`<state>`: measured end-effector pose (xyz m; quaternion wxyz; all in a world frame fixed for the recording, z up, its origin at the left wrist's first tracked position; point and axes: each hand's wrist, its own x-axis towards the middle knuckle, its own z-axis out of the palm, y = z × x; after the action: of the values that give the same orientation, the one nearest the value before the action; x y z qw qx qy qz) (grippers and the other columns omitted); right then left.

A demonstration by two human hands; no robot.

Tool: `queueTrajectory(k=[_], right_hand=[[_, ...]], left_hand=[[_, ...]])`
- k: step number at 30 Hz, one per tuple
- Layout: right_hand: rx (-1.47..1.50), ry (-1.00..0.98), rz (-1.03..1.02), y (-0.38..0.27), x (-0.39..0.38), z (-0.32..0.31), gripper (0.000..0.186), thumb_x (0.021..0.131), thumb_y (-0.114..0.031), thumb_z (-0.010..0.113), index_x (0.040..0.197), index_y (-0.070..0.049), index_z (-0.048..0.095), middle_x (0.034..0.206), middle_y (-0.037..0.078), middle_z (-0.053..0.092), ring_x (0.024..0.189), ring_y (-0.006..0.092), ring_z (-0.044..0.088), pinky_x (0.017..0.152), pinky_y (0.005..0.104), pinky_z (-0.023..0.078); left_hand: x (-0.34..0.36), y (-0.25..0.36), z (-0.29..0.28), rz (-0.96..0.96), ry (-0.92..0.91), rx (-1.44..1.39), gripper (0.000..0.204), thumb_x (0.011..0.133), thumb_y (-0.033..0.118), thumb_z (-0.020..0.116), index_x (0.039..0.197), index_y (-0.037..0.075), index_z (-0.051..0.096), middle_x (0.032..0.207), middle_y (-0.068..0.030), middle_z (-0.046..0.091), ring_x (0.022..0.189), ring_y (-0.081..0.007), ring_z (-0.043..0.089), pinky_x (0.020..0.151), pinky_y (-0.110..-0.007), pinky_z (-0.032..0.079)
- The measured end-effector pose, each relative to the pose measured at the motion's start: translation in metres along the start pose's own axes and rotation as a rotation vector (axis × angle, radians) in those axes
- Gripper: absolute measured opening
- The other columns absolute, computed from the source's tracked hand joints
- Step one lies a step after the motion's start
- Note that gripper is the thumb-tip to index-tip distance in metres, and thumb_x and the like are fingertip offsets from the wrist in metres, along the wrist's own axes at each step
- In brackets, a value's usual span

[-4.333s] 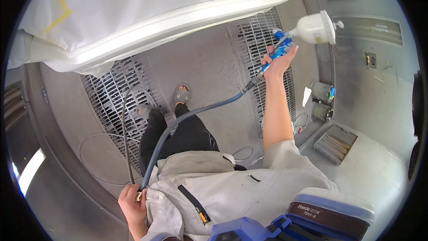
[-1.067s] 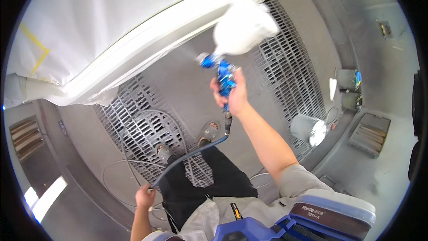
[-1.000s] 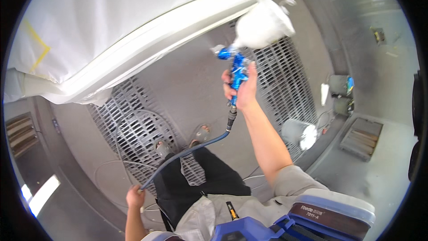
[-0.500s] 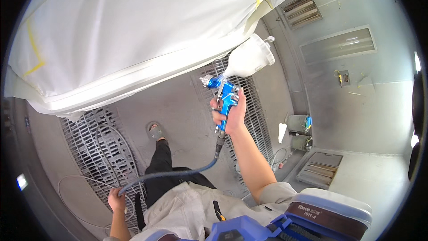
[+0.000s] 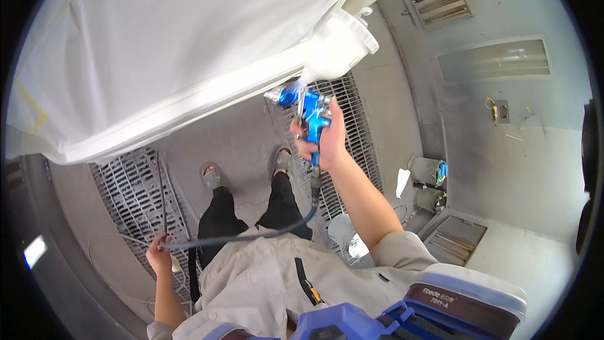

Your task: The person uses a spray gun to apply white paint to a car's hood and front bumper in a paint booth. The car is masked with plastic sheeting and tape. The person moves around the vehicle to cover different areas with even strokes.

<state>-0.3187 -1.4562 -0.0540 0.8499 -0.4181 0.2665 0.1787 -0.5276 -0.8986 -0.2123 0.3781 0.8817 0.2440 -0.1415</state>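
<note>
My right hand [image 5: 324, 145] grips a blue spray gun [image 5: 313, 116] by its handle, fingers around the trigger side. A translucent white cup [image 5: 333, 44] tops the gun, and its silver nozzle [image 5: 274, 96] points left, close to a long white panel edge [image 5: 157, 101] beneath white covering sheet [image 5: 145, 19] with yellow tape. A blue-grey hose [image 5: 239, 239] runs from the handle down and across my body to my left hand [image 5: 158, 255], whose fingers are closed on it at the lower left, beside my dark trousers.
Floor gratings [image 5: 126, 201] carry loose hose loops beside my sandalled feet [image 5: 212, 176]. A grey bucket [image 5: 341, 233] stands behind my right forearm. Two small canisters [image 5: 426, 172] and a white strip [image 5: 401, 182] lie near the right wall [image 5: 503, 170], which has vents [image 5: 436, 0].
Since half a second ago the gun has risen and shifted slightly left in view, nearer the panel edge. Both feet now show side by side, and my left hand with the hose sits higher.
</note>
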Motion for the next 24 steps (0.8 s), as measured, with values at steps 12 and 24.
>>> queueTrajectory(k=[12, 24], right_hand=[[-0.147, 0.536, -0.433, -0.017, 0.039, -0.144, 0.071, 0.105, -0.071, 0.026, 0.088, -0.007, 0.053, 0.076, 0.003, 0.055, 0.044, 0.0132, 0.04, 0.042, 0.031, 0.034], [-0.098, 0.128, -0.129, 0.094, 0.037, -0.166, 0.084, 0.098, -0.08, 0.022, 0.089, -0.006, 0.059, 0.074, 0.002, 0.058, 0.043, 0.0128, 0.04, 0.042, 0.0311, 0.035]], left_hand=[[-0.258, 0.072, 0.11, -0.252, -0.073, 0.223, 0.026, 0.085, 0.026, 0.087, 0.09, 0.002, 0.079, 0.07, -0.0132, 0.073, 0.06, -0.0221, 0.067, 0.063, -0.036, 0.051], [-0.257, 0.062, 0.047, -0.127, -0.017, 0.293, 0.019, 0.089, 0.025, 0.081, 0.092, 0.006, 0.077, 0.079, -0.0185, 0.072, 0.072, -0.037, 0.07, 0.065, -0.042, 0.052]])
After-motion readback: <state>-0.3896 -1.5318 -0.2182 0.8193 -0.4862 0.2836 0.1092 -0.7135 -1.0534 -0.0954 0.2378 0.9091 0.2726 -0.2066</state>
